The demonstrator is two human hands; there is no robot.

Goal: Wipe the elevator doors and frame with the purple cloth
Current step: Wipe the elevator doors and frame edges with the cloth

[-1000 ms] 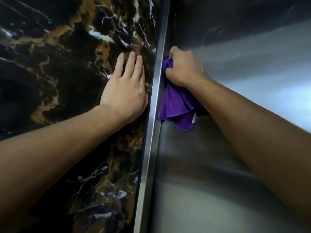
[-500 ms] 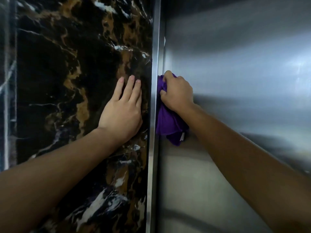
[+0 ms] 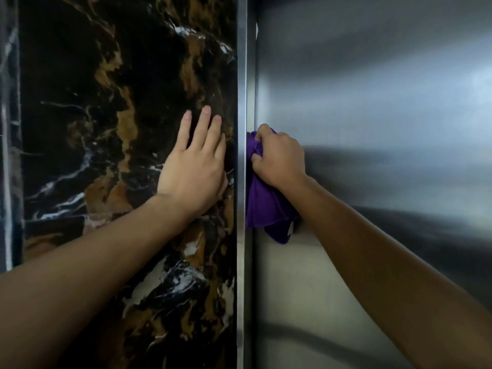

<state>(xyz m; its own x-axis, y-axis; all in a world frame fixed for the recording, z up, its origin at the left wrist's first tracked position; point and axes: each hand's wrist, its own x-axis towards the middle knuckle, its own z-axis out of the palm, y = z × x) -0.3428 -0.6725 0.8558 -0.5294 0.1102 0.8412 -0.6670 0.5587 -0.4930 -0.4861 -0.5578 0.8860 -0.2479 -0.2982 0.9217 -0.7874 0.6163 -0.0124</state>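
My right hand [image 3: 279, 155] grips a bunched purple cloth [image 3: 262, 206] and presses it into the corner where the steel frame strip [image 3: 241, 75] meets the brushed steel elevator panel [image 3: 372, 89]. The cloth hangs down below my fist, with a small white tag at its lower edge. My left hand [image 3: 195, 166] lies flat, fingers spread, on the black and gold marble wall [image 3: 106, 102] just left of the frame strip, holding nothing.
The marble wall fills the left half of the view, with another marble edge [image 3: 9, 129] at the far left. The steel panel fills the right half and shows dim reflections. Both forearms reach in from below.
The view has tilted down and straightened, so both hands sit lower in the frame. My right hand with the cloth has slid down along the frame corner. My left hand stays flat on the marble.
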